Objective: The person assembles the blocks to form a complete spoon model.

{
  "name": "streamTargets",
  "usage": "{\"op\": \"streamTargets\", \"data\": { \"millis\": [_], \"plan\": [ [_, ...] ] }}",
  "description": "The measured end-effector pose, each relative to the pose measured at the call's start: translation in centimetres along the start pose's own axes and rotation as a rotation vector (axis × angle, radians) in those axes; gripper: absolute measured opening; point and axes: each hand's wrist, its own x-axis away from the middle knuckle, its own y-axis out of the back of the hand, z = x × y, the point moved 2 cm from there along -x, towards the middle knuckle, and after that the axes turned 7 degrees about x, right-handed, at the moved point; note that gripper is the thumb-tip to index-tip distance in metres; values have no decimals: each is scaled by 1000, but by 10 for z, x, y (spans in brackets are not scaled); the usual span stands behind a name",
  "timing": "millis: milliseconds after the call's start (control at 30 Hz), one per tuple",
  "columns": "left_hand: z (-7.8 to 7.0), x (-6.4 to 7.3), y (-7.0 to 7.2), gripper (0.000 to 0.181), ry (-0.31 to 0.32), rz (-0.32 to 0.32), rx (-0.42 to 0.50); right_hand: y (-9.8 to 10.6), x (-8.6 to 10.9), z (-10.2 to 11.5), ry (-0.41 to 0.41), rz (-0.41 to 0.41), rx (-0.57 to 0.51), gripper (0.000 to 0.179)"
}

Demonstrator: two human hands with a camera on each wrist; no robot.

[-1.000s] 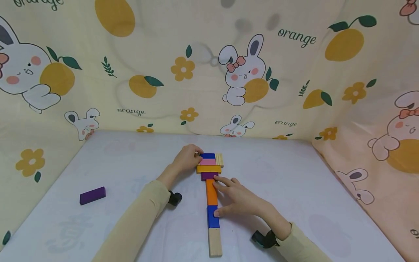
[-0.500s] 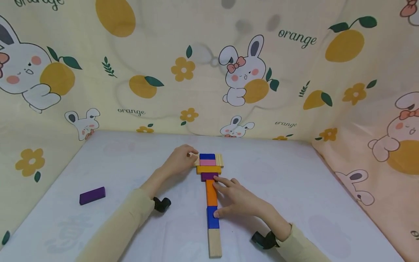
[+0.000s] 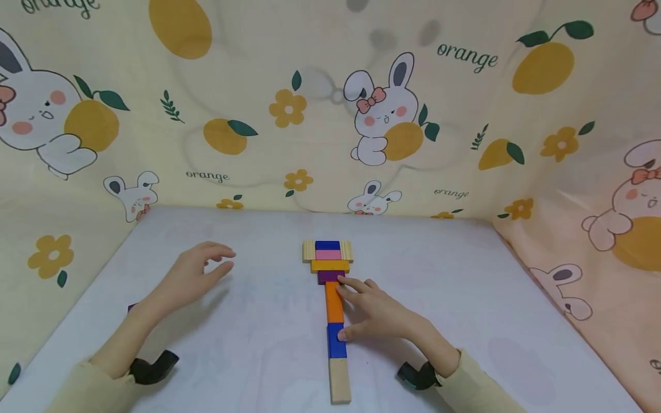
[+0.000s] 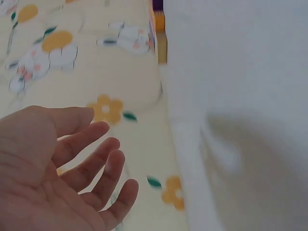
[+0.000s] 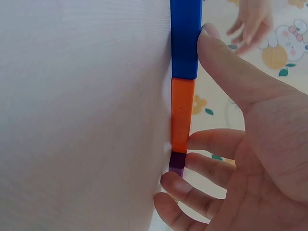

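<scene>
Wooden blocks lie in a line down the middle of the table: a plain wood block point(image 3: 339, 381) nearest, then a blue block point(image 3: 337, 341), an orange block point(image 3: 334, 303), a purple block point(image 3: 328, 277) and a crosswise yellow block point(image 3: 329, 265). Beyond these, a pink block point(image 3: 327, 254) and a second blue block point(image 3: 327, 245) sit between pale wood pieces point(image 3: 308, 251). My right hand point(image 3: 384, 312) rests beside the line, thumb at the near blue block, fingertips at the orange and purple ones. Over the table to the left hovers my left hand point(image 3: 193, 275), holding nothing, fingers loosely bent.
A loose purple block point(image 3: 131, 307) lies at the left, mostly hidden behind my left forearm. A patterned cloth point(image 3: 310, 115) with rabbits and oranges rises behind the white tabletop point(image 3: 439, 258) and along both sides.
My left hand has let go of the pale wood at the left of the far end and moved left, towards the loose purple block. My right hand stays in place.
</scene>
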Motion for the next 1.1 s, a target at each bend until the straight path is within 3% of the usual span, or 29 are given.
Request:
{"op": "streamTargets", "data": {
  "millis": [200, 367, 567, 900, 1100],
  "plan": [
    [20, 38, 24, 25, 54, -103, -61, 1, -2, 0, 12, -6, 6, 96],
    [32, 57, 42, 32, 143, -127, -61, 2, -1, 0, 14, -18, -1, 95],
    [58, 77, 61, 43, 259, -120, -21, 0, -2, -1, 2, -7, -4, 95],
    [86, 89, 70, 61, 381, -39, 32, -1, -3, -2, -16, 8, -13, 95],
    [93, 92, 70, 67, 403, -17, 43, -1, -2, -2, -24, 14, -4, 97]
  ]
}}
